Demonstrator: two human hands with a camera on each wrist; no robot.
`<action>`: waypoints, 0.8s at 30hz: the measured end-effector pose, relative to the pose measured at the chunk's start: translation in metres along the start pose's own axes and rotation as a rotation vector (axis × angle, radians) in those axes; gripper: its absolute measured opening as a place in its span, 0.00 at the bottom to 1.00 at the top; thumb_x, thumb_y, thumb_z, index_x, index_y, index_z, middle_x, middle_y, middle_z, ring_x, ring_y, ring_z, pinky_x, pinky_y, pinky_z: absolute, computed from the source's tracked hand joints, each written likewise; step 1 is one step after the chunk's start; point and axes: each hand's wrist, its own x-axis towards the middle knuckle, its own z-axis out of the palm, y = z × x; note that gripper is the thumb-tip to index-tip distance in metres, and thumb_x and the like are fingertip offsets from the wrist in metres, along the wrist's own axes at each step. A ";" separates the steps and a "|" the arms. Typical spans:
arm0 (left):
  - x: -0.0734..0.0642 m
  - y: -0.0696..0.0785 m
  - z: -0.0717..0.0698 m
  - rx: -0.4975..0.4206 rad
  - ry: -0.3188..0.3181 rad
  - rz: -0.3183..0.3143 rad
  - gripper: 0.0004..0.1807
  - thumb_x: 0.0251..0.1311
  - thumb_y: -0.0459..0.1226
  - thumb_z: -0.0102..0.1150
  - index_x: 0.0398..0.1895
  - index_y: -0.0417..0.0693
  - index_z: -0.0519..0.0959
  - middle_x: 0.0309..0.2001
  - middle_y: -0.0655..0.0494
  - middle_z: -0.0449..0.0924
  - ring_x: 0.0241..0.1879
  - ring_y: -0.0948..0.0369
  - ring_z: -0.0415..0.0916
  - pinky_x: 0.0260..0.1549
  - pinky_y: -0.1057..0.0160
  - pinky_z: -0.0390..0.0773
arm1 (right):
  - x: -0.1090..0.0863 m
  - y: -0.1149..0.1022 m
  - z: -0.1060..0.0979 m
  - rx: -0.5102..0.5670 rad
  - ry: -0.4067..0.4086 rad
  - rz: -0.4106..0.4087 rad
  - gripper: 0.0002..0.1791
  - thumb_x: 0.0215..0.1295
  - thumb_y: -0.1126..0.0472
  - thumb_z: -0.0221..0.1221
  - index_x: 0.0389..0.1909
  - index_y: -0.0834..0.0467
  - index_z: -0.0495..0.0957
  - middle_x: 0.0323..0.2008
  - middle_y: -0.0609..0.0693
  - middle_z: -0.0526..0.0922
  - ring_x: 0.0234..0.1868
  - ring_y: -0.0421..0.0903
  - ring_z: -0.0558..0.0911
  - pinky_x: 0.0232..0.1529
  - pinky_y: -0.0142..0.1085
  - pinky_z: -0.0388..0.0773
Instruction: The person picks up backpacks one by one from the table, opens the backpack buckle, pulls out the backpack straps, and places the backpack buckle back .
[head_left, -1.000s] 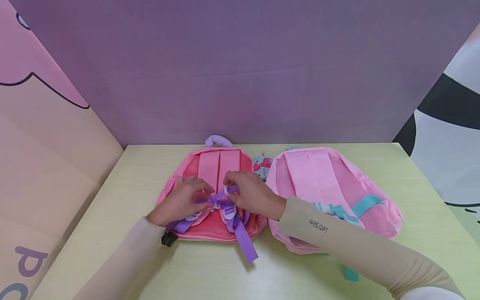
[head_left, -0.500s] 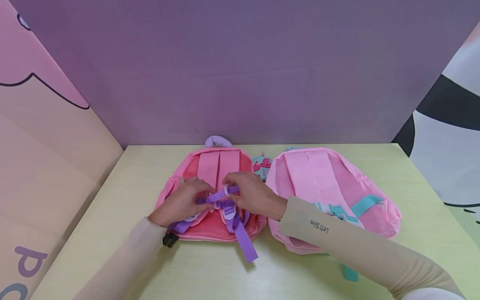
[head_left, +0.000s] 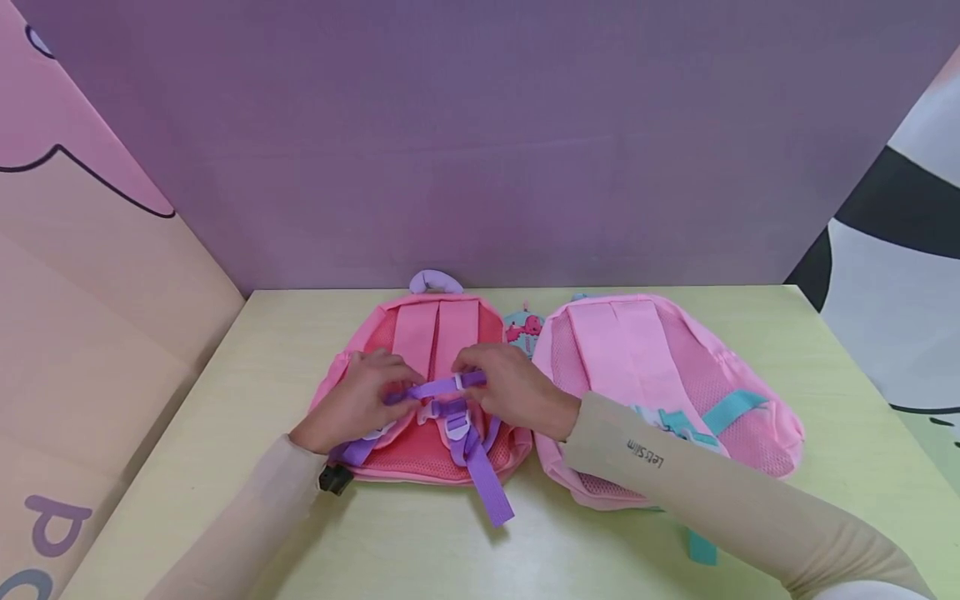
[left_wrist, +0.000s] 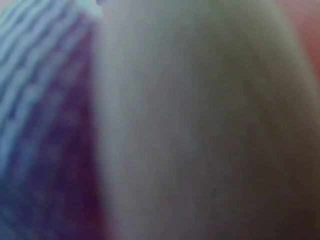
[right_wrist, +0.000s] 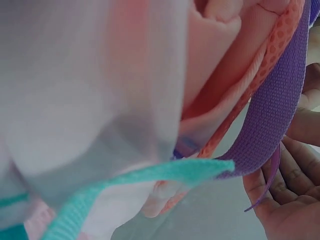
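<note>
A coral-pink backpack (head_left: 456,325) lies on its front on the table, with its shoulder straps up. Across its middle runs a purple chest strap (head_left: 435,388) with a white slider (head_left: 458,381). My left hand (head_left: 358,400) pinches the strap's left part between thumb and fingers. Close to the slider, my right hand (head_left: 519,388) pinches the other end. Just below sit a purple loop and a white strap adjuster (head_left: 457,427), from which a loose purple strap end (head_left: 491,492) hangs over the table. A blurred beige surface fills most of the left wrist view.
To the right lies a light pink backpack (head_left: 630,342) with turquoise straps (head_left: 735,411), partly under my right forearm. A round turquoise tag (head_left: 522,329) sits between the bags. A purple wall (head_left: 480,150) rises behind the table (head_left: 405,542).
My hands have drawn slightly apart. The strap stretch between them now lies straighter and more level, away from the loop below. Both backpacks stay in place.
</note>
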 end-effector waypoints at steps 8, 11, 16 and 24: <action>-0.001 -0.002 -0.001 -0.028 0.021 0.002 0.15 0.44 0.37 0.75 0.38 0.50 0.83 0.33 0.63 0.78 0.39 0.65 0.69 0.40 0.55 0.56 | -0.001 0.000 0.000 -0.005 -0.002 0.022 0.13 0.54 0.67 0.66 0.41 0.54 0.81 0.37 0.45 0.81 0.37 0.41 0.77 0.39 0.34 0.75; -0.001 -0.003 -0.002 -0.033 0.022 -0.002 0.15 0.43 0.37 0.75 0.37 0.51 0.82 0.32 0.64 0.77 0.39 0.65 0.69 0.40 0.55 0.56 | -0.001 0.000 0.000 -0.003 -0.001 0.029 0.13 0.54 0.67 0.66 0.41 0.55 0.81 0.37 0.45 0.81 0.37 0.41 0.77 0.38 0.32 0.74; -0.001 -0.003 -0.002 -0.028 0.014 -0.009 0.15 0.42 0.38 0.76 0.35 0.52 0.82 0.31 0.67 0.76 0.38 0.66 0.69 0.40 0.55 0.55 | -0.002 0.000 0.001 0.015 -0.006 0.046 0.14 0.54 0.68 0.66 0.43 0.56 0.81 0.38 0.46 0.81 0.38 0.42 0.77 0.37 0.32 0.74; -0.002 -0.003 -0.004 -0.021 -0.005 -0.009 0.15 0.42 0.38 0.76 0.34 0.52 0.82 0.30 0.66 0.76 0.38 0.64 0.69 0.40 0.55 0.54 | -0.002 0.000 0.001 -0.006 -0.010 0.044 0.14 0.54 0.67 0.67 0.43 0.56 0.82 0.38 0.46 0.82 0.39 0.43 0.78 0.39 0.34 0.75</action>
